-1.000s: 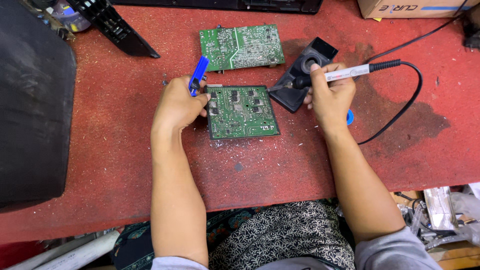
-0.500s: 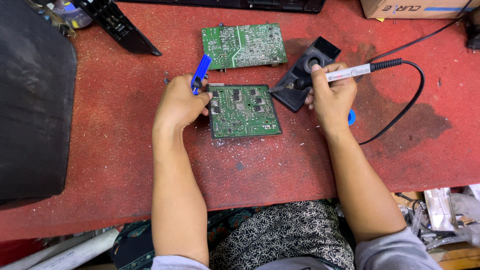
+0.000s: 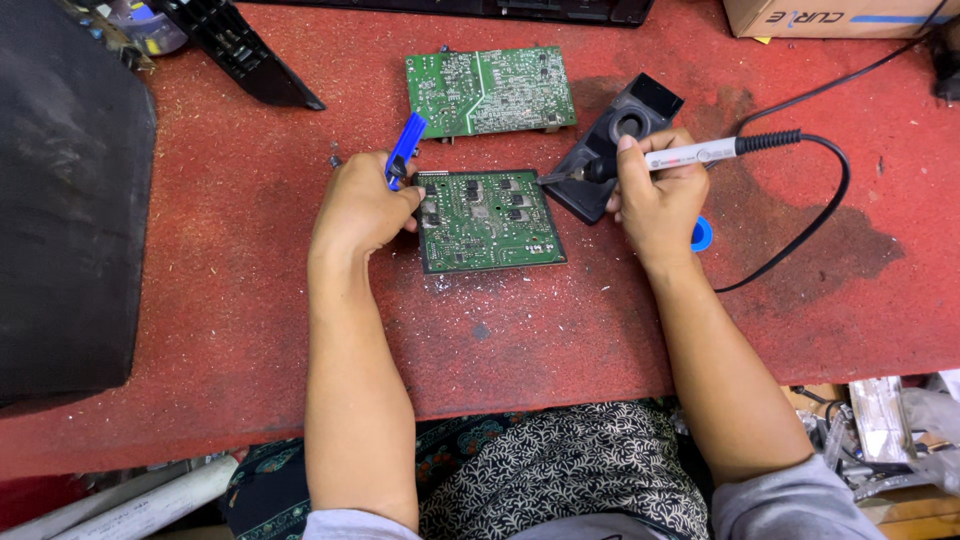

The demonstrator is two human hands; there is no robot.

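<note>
Item: soldering work at a red, gritty worktop (image 3: 250, 300), listed near to far from the near circuit board (image 3: 488, 220).

1. Near circuit board: green, rectangular, flat on the worktop between the two hands, dark square parts on top, pale flecks scattered in front of it.
2. Left hand (image 3: 362, 205): at the board's left edge, fingers curled and pinching a blue-handled tool (image 3: 402, 152).
3. Right hand (image 3: 655, 195): right of the board, fingers wrapped tight round a pale soldering iron (image 3: 690, 153), tip just off the board's upper right corner. Step judged: working joints on the board; the next touch calls for a steady tip.
4. Black iron stand (image 3: 615, 140): angular plastic, just beyond the tip.
5. Black cord (image 3: 820, 220): loops right.
6. Second green board (image 3: 490, 90): farther back.
</note>
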